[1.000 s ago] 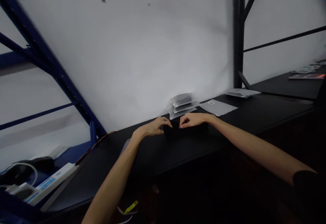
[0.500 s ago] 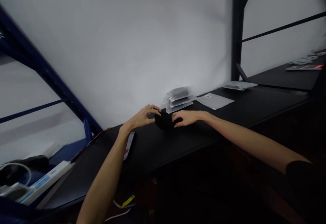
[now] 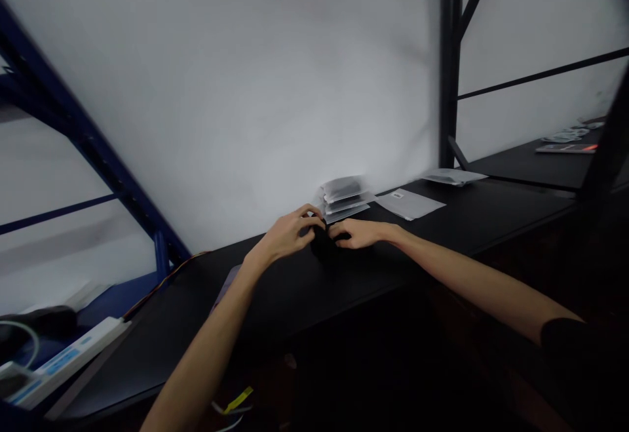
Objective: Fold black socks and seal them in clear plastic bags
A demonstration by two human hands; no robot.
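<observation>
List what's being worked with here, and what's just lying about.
In hand:
black item, between the hands
left hand, fingers on it
right hand, fingers at its other side

Lying about, it seems:
stacked bags, beyond the hands
labelled bag, flat
another bag, farther right
power strip, far left

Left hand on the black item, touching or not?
Touching. The head view shows the left hand with its fingertips over the upper edge of the black item, no gap visible.
</observation>
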